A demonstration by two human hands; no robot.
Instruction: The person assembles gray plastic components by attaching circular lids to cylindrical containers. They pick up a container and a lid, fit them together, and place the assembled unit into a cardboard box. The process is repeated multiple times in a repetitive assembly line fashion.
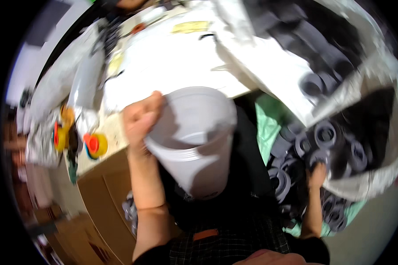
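A deep grey plastic bucket (194, 172) stands tilted over my lap, its mouth toward me and its inside partly shadowed. My left hand (142, 117) is closed at the left side of its rim, fingers curled. Far to the right, my right hand (316, 176) reaches down among round grey plastic fittings (326, 134) at the edge of a white sack. Its fingertips touch one of these ring-shaped parts, but blur and the parts hide whether they grip it.
A white-covered table (163, 66) lies ahead. Two yellow bottles with red tops, one of them nearer (96, 145), stand at its left. A cardboard box (106, 190) is below the table edge. More grey fittings (314, 39) fill a white sack (278, 62) at the upper right.
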